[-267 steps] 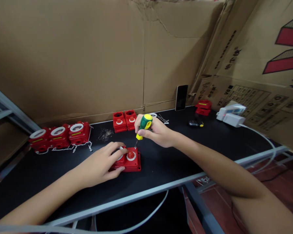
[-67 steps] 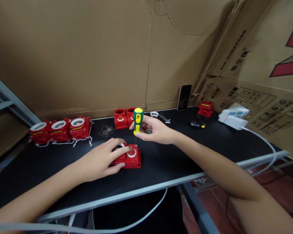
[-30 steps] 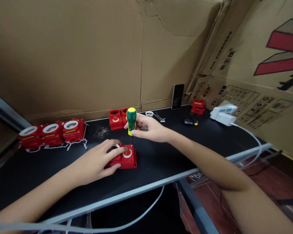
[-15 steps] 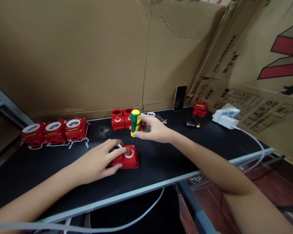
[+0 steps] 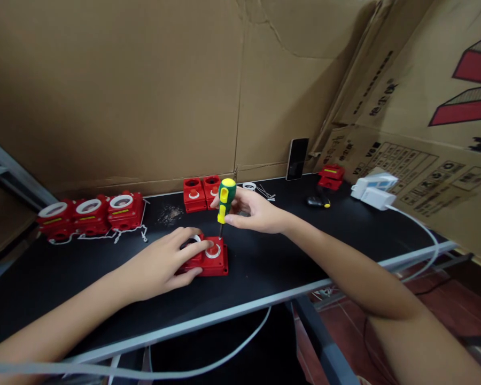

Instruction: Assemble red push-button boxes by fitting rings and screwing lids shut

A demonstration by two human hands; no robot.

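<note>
My right hand (image 5: pixel 256 212) grips a green and yellow screwdriver (image 5: pixel 226 200) by its handle. The screwdriver stands nearly upright, its tip at a screw in the back right corner of a red box (image 5: pixel 220 262). This box has a round red knob with a white ring on its right half. Over the box's left part lies my left hand (image 5: pixel 176 259), fingers wrapped across it and one fingertip by the knob. That hand hides much of the box's left side.
Three red boxes (image 5: pixel 90 214) with white rings and cords stand at the left. Two more red boxes (image 5: pixel 193 195) sit behind my hands. Farther right are a white ring (image 5: pixel 249 186), thin rods, a phone (image 5: pixel 297 159), a black-handled tool (image 5: pixel 316 202) and a white charger (image 5: pixel 374 191).
The screwdriver handle has turned in my right hand, and its top has shifted slightly right. My left hand keeps its hold on the red box.
</note>
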